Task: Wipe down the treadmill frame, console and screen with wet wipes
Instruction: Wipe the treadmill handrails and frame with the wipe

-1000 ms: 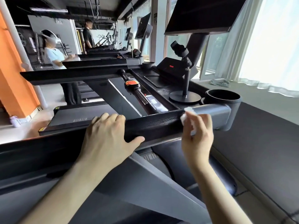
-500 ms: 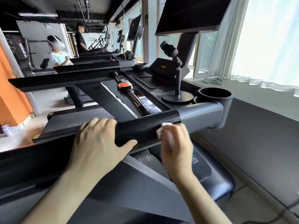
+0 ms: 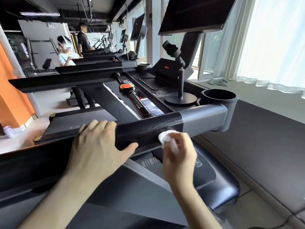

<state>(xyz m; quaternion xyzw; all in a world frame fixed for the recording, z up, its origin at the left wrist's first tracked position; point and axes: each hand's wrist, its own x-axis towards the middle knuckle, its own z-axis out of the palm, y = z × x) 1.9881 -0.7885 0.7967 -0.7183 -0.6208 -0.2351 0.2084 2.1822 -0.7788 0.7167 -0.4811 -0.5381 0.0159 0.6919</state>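
Observation:
The treadmill's side handrail [image 3: 151,128] runs across the middle, black and textured on the left, smooth grey [image 3: 203,118] at the right end. My left hand [image 3: 97,144] grips the black part, fingers over the top and thumb underneath. My right hand [image 3: 179,156] pinches a crumpled white wet wipe [image 3: 165,137] against the rail's near face, just right of my left thumb. Beyond lie the console [image 3: 166,68] with red digits and the large dark screen [image 3: 194,14] overhead.
A camera on a round-based stand [image 3: 180,98] sits on the console deck beside a black cup holder [image 3: 217,96]. More treadmills line up on the left, with two people there. A windowsill with a cloth [image 3: 218,81] and white curtains is on the right.
My right hand has slid the wipe leftward along the rail, from the grey end onto the black textured part. The left hand keeps its grip in the same place.

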